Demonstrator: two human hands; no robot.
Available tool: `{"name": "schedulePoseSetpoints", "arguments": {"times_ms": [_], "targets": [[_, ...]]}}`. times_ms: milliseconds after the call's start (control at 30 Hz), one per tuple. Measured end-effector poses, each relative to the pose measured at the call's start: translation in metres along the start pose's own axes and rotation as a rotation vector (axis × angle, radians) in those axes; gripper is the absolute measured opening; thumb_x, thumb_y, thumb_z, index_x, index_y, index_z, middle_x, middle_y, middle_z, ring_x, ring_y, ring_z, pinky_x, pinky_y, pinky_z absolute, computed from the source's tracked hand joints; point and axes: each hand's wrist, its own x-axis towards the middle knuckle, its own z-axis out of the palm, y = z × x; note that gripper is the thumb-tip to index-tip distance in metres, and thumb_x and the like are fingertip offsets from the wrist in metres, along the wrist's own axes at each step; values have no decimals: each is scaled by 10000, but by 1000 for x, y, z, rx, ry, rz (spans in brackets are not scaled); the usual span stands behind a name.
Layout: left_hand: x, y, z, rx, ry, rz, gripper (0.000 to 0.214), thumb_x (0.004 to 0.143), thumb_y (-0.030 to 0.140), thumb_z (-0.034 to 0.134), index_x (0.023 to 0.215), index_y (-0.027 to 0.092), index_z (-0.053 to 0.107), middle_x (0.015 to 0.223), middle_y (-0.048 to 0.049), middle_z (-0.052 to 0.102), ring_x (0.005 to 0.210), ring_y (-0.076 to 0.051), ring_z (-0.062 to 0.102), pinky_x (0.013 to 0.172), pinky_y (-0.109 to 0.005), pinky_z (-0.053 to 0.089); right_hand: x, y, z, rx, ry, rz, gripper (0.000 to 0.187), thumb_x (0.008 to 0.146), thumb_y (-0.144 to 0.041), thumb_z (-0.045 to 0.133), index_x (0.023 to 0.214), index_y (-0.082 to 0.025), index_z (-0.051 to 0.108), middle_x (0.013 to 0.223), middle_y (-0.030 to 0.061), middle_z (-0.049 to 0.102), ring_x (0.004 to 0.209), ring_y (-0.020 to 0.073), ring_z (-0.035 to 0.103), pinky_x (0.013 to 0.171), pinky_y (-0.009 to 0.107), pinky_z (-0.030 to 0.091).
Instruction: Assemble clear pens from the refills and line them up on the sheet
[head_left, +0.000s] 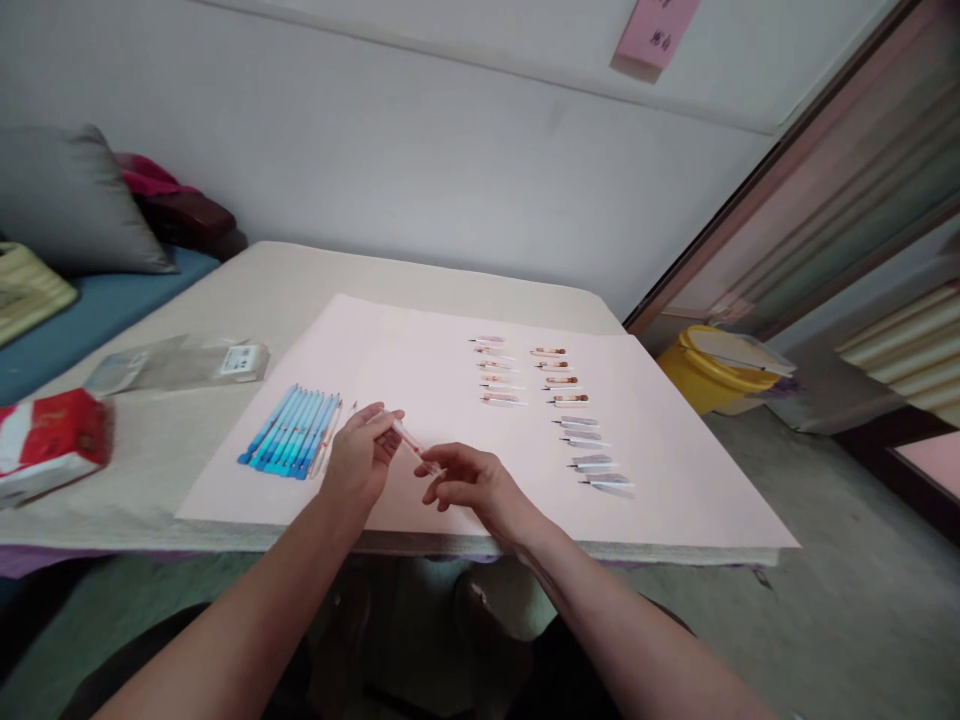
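Left hand (361, 452) grasping pen (410, 438); right hand (476, 482) gripping its near end. Clear bag (180, 366) on desk (420, 281). Yellow bin (684, 376) near desk, contents hidden.

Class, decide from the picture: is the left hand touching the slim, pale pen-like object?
Touching. The head view shows it: the left hand holds the upper end of the pen-like object in its fingers.

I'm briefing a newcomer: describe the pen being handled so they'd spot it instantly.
On the table lies a large pale pink sheet. Near its front edge, the left hand and right hand hold a slim pale pen between them. Unlike the pens lying on the sheet, it alone is held.
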Motion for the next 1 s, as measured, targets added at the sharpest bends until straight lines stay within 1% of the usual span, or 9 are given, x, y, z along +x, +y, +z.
{"name": "schedulePoseSetpoints", "arguments": {"times_ms": [167, 267, 400, 533, 633, 733, 767, 867, 1000], "targets": [[-4, 0, 2, 30, -51, 19, 288, 682, 52, 662, 941, 120, 557, 847, -122, 666, 799, -173, 637, 647, -250, 516, 1, 9, 3, -48, 58, -30, 245, 641, -205, 741, 883, -208, 701, 855, 26, 667, 732, 133, 610, 651, 269, 462], [-7, 1, 4, 55, -75, 35, 304, 687, 59, 657, 967, 118, 553, 851, -119, 672, 791, -164, 639, 649, -244, 513, 2, 15, 5, -79, 79, -50, 232, 621, -224, 764, 846, -199, 715, 788, 8, 649, 731, 122, 580, 689, 272, 461], [-8, 2, 5, 84, -86, 55, 327, 691, 70, 652, 997, 117, 547, 844, -117, 679, 782, -157, 641, 642, -231, 503, 2, 21, 5, -155, 127, -56, 212, 622, -234, 766, 826, -195, 721, 746, -4, 631, 701, 116, 555, 662, 259, 441], [-9, 3, 6, 86, -93, 52, 329, 687, 75, 652, 996, 115, 546, 833, -119, 679, 794, -160, 640, 650, -232, 496, 1, 22, 5, -210, 86, -76, 177, 665, -212, 731, 840, -199, 708, 741, -14, 612, 685, 102, 535, 643, 242, 418], [-10, 4, 7, 93, -98, 48, 343, 679, 78, 655, 1001, 116, 546, 832, -113, 676, 807, -160, 636, 657, -236, 490, 0, 18, 6, -259, 50, -76, 267, 670, -191, 719, 931, -204, 664, 822, -5, 626, 708, 102, 541, 670, 249, 430], [-11, 6, 8, 105, -101, 63, 377, 665, 98, 675, 1018, 116, 544, 846, -109, 673, 821, -156, 628, 663, -231, 479, 1, 14, 8, -236, 90, -39, 421, 642, -197, 734, 1026, -216, 563, 878, 3, 645, 715, 112, 572, 680, 266, 459], [-11, 6, 8, 110, -101, 68, 388, 659, 106, 682, 1022, 117, 544, 852, -106, 671, 828, -156, 626, 666, -231, 475, 1, 13, 7, -224, 118, -24, 409, 658, -221, 724, 1021, -215, 537, 853, -2, 645, 688, 111, 576, 655, 263, 465], [-12, 5, 8, 141, -94, 77, 412, 643, 129, 693, 1027, 122, 546, 858, -96, 665, 861, -165, 620, 689, -244, 467, 5, 14, 3, -274, 184, 11, 244, 727, -302, 656, 910, -189, 539, 731, -21, 612, 561, 91, 534, 525, 228, 439], [-13, -3, 8, 214, -105, 73, 426, 641, 176, 692, 1037, 132, 541, 862, -84, 654, 916, -186, 608, 732, -280, 459, 12, 22, -1, -395, 190, 66, 91, 705, -225, 622, 751, -168, 567, 609, -36, 572, 481, 75, 466, 420, 193, 360]]}}
